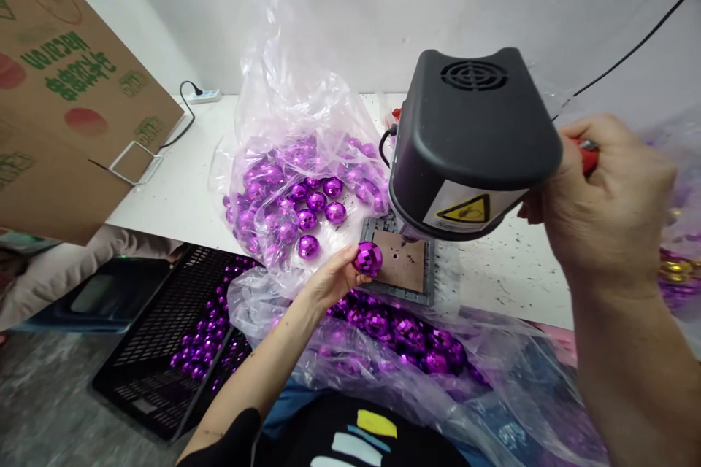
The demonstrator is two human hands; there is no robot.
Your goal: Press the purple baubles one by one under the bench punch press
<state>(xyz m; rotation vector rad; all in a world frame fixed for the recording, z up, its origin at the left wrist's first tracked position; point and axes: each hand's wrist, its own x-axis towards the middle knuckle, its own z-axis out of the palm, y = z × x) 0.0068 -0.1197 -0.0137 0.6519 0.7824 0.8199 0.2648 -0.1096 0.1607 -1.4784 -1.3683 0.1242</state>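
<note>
My left hand (331,279) pinches a purple faceted ball (368,258) and holds it at the left edge of a small brown plate (406,263) on the white table. Above the plate hangs the black head of a machine (471,139) with a yellow warning label. My right hand (605,197) is closed round the machine's red handle (587,157) at the right. Behind my left hand, a clear plastic bag (290,131) holds several smooth purple balls (318,201).
A second clear bag (394,350) with several faceted purple balls lies on my lap. A black crate (164,350) with more purple balls sits on the floor at the left. A cardboard box (66,102) leans at the upper left. A power strip (204,95) lies by the wall.
</note>
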